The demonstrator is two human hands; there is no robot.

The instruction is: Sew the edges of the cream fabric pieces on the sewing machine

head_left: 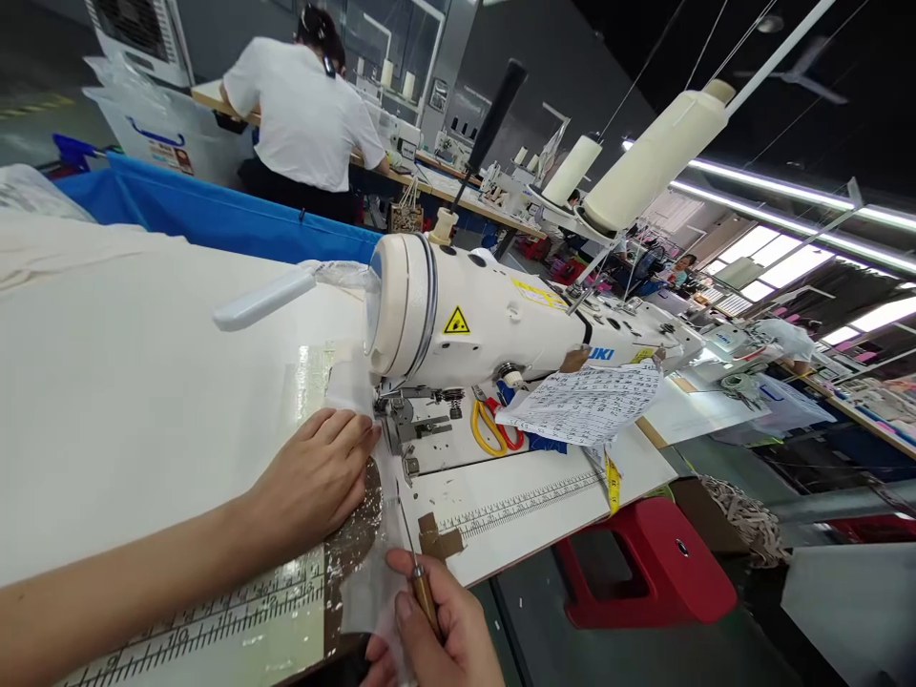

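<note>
A strip of thin white fabric (372, 582) runs over the table edge and up beneath the head of a white sewing machine (472, 315). My left hand (322, 477) lies on the fabric just left of the presser foot (397, 415), fingers stretched forward and resting flat. Lower down, at the near edge, my right hand (450, 630) grips an awl (424, 592) by its wooden handle. Its thin metal shaft points up along the fabric toward the needle area. Some right-hand fingers are under the fabric, partly hidden.
Yellow and red scissors (490, 429) lie behind the needle area, beside a handwritten paper sheet (587, 401). Printed rulers (530, 501) mark the table. A red stool (644, 563) stands at the right. Thread cones (658, 157) rise above. A person in white (301, 114) sits beyond a blue bin (236, 205).
</note>
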